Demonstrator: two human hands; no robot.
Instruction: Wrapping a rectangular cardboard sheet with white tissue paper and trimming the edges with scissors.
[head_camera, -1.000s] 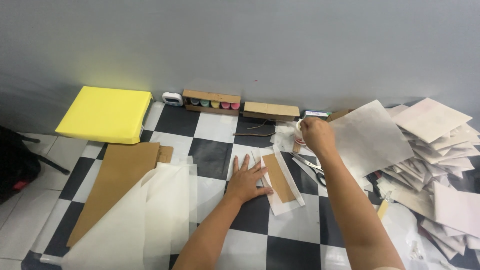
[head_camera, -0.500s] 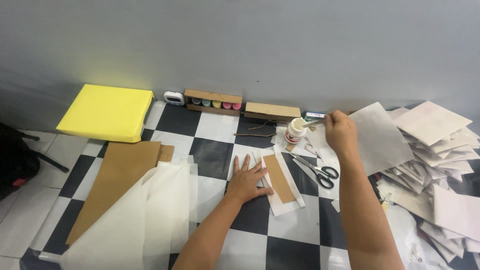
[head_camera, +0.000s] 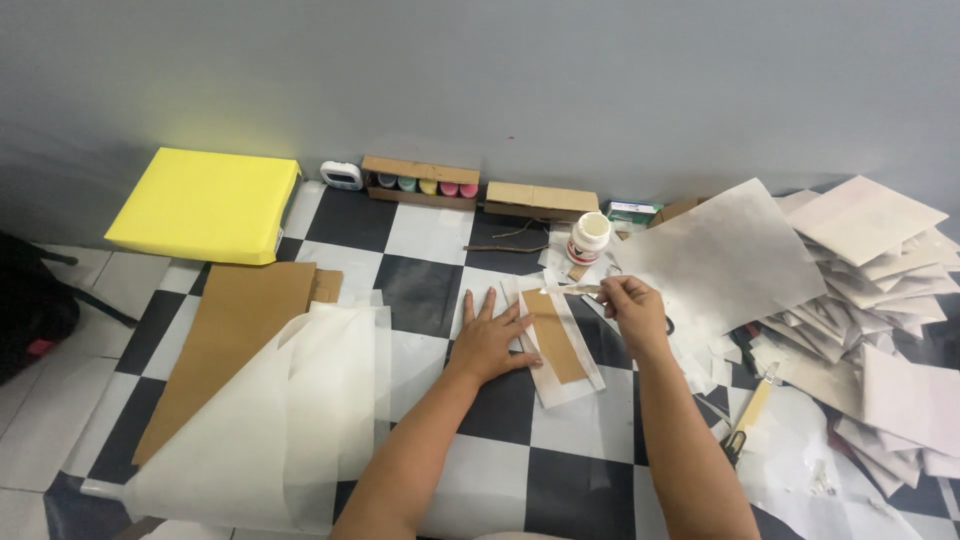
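moved: my right hand (head_camera: 632, 312) has come back from the white jar (head_camera: 588, 237) by the wall and now sits at the top right corner of the white paper piece (head_camera: 560, 345). A second ago it was up at the jar.
meaning: I judge the trip to the jar is done; work is now at the paper's edge.
right hand: fingers pressed together, pinching a thin pale stick (head_camera: 582, 289), its tip pointing left over the paper's top edge. Can't tell what's on the tip.
left hand: my left hand (head_camera: 490, 338) hasn't shifted; fingers spread, palm flat on the left side of the paper, pinning it to the floor (head_camera: 575, 420).
work piece: white paper with a brown strip (head_camera: 553, 336) on it, lying on the black-and-white checkered floor between my two hands.
jar: small, round, white lid, label too small to tell; just beyond the paper, near the wall.
packages by wall: open brown cardboard box (head_camera: 420, 180) with a row of coloured caps inside; a second, closed brown box (head_camera: 540, 200) just right of it; a small green-and-white box (head_camera: 632, 212) further right.
yellow pack: flat bright yellow rectangle (head_camera: 205, 203), far left against the wall.
small device: white, round-cornered (head_camera: 341, 176), between yellow pack and open box.
stock left: brown sheets (head_camera: 235, 340) under translucent white sheets (head_camera: 290, 420).
stock right: heap of white folded pieces (head_camera: 880, 300), one large sheet (head_camera: 720, 262) on top.
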